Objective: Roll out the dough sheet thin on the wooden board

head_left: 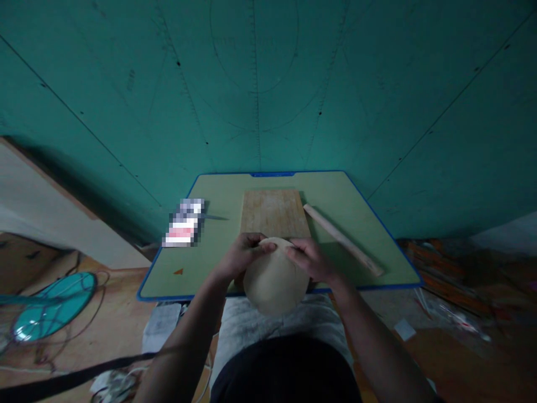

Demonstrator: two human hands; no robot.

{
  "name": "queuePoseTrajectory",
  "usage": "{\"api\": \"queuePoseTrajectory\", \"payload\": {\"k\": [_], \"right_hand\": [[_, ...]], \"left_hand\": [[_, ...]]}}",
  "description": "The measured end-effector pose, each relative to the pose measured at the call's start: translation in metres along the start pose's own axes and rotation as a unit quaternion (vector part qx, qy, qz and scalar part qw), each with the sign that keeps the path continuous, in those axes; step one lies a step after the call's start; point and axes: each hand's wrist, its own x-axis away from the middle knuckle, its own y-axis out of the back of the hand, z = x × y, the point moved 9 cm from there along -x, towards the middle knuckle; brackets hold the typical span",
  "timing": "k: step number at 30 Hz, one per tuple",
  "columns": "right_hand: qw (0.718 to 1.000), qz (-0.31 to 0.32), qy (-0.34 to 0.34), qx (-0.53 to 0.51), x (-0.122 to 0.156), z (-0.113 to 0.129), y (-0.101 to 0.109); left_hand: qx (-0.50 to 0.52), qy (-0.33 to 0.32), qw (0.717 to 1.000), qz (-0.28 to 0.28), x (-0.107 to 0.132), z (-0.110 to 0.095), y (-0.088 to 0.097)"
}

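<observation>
A thin, round sheet of dough (276, 282) hangs from both my hands over the near edge of the table, in front of my lap. My left hand (247, 253) pinches its upper left rim, thumb on the near face. At the upper right rim, my right hand (309, 257) grips it the same way, with the thumb and fingers closed. Just beyond my hands lies a wooden cutting board (272, 211), its near part hidden behind the dough. To the right of the board a wooden rolling pin (344, 239) rests at a slant.
The green table (218, 193) has a blue rim and stands against a green wall (272, 84). On its left lie a blurred-out packet (183, 223), a thin blade (216, 217) and a small orange triangle (178, 271). A turquoise round base (59, 305) stands on the floor.
</observation>
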Motion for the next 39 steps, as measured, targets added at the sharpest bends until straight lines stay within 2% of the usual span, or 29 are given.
{"api": "queuePoseTrajectory", "payload": {"k": [7,13,17,25,29,34,36,39], "right_hand": [[0.998,-0.01,0.035,0.044,0.0,0.002,0.0],[1.0,-0.003,0.006,-0.003,0.0,0.001,-0.001],[0.999,-0.026,0.019,0.006,0.001,0.001,0.003],[0.999,-0.018,0.025,0.038,0.001,-0.001,0.002],[1.0,-0.01,0.017,0.004,0.0,0.0,0.002],[0.998,-0.036,0.052,0.001,-0.001,0.004,0.009],[0.998,-0.029,0.054,0.018,-0.002,0.003,0.007],[0.998,-0.018,0.055,0.04,-0.001,0.002,0.003]], "left_hand": [[-0.068,0.002,0.996,0.05,-0.004,-0.001,-0.009],[0.015,0.014,1.0,-0.005,-0.001,0.004,-0.002],[0.037,0.016,0.998,-0.043,0.002,0.001,0.004],[-0.027,0.02,0.999,0.034,-0.003,-0.001,-0.005],[-0.007,0.047,0.999,-0.005,-0.004,0.007,0.002],[0.03,0.044,0.998,-0.041,-0.001,0.005,0.008],[0.01,0.044,0.999,-0.026,-0.001,0.003,0.007],[-0.044,0.048,0.998,0.025,-0.004,0.004,0.001]]}}
